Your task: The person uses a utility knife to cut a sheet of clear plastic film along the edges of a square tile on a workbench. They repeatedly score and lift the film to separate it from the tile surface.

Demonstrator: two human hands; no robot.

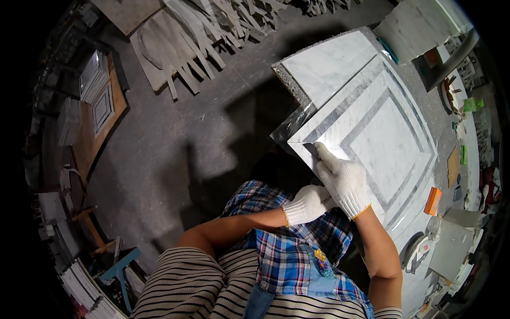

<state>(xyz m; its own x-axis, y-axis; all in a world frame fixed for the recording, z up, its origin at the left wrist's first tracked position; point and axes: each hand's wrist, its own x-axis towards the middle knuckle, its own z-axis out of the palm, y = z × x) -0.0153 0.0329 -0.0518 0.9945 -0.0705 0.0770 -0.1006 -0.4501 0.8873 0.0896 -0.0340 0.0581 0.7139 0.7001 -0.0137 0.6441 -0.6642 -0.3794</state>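
Note:
A square marble panel (pixel 385 141), white with grey bands set in as frames, lies flat on the bench in front of me. My right hand (pixel 342 178), in a white knit glove, rests on its near left corner. The index finger stretches out onto a dark grey strip (pixel 312 151) there, and the lower fingers are partly hidden. Beside it, at the panel's near edge, my left hand (pixel 309 204) wears the same kind of glove. Its fingers are curled, and what they hold, if anything, is hidden. A plain white marble slab (pixel 329 69) adjoins the panel's far side.
An orange block (pixel 433 201) and a round white-and-dark object (pixel 417 251) sit on the bench to the right. Long pale strips (pixel 199 37) are heaped on the floor at the back. At far left, a wooden board (pixel 114 119) carries tile panels; a teal metal frame (pixel 121 272) stands nearer.

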